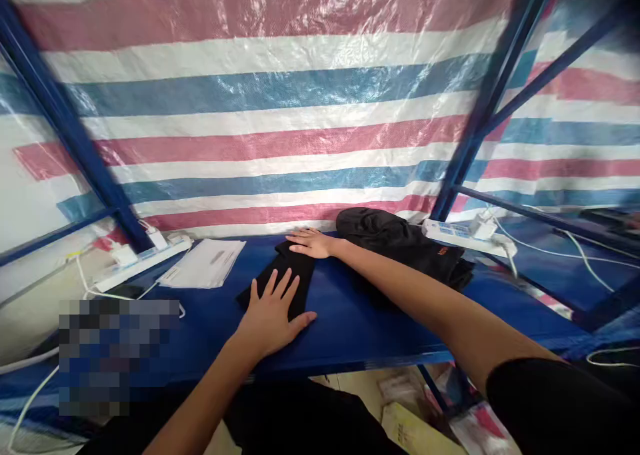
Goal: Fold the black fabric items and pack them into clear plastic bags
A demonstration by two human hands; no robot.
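Observation:
A folded piece of black cloth lies flat on the blue table, its exact kind hard to make out. My left hand rests on its near part, fingers spread and the thumb reaching over the cloth's right edge. Across the far end of the same cloth lies my right hand, palm down with fingers stretched to the left. Neither hand grips anything. Right of the cloth, partly behind my right forearm, sits a heap of black garments with small orange lettering.
White papers or envelopes lie at the back left. Power strips with plugs stand at the left and right, with white cables trailing. Blue metal posts frame the table before a striped tarp. Packages lie below.

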